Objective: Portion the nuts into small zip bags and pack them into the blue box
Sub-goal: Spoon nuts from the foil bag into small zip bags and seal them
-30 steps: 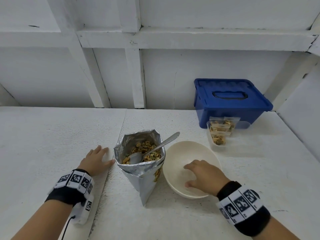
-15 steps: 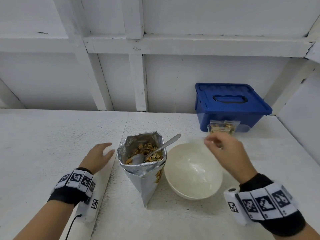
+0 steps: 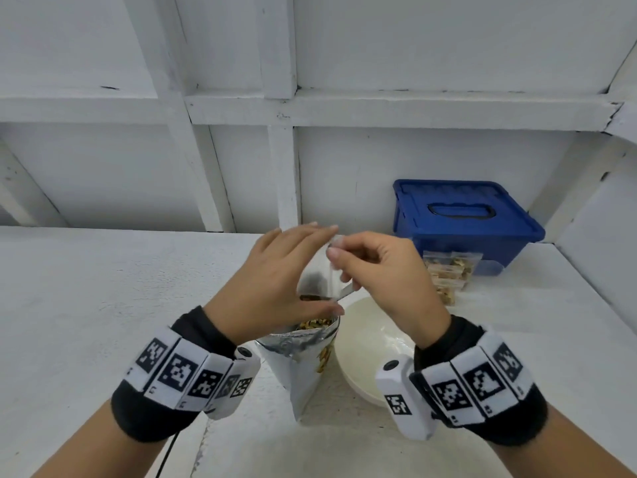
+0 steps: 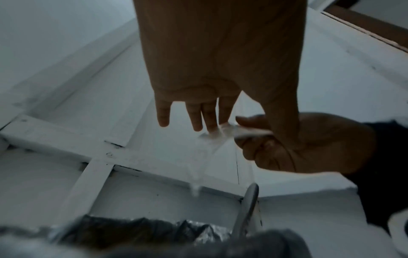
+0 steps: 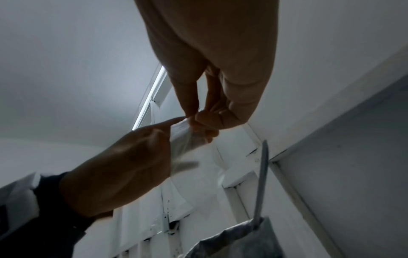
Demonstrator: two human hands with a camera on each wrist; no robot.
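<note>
Pinching an empty zip bag (image 3: pixel 327 267) at its top in the right hand (image 3: pixel 389 281), left hand (image 3: pixel 275 284) fingers straight against it; best peeled open above the nut pouch (image 3: pixel 303 353).

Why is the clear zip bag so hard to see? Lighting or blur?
Head view: bright, even light; the clear zip bag nearly vanishes between the left hand and right hand. Left wrist view: dim, backlit hands, blurred foil pouch. Right wrist view: dim too, bag smeared, spoon handle soft.

Both my hands raised, nearly meeting. Left hand (image 3: pixel 275 270) fingers straight, thumb spread below. Right hand (image 3: pixel 386 270) fingers curled, thumb and forefinger pinched together.
</note>
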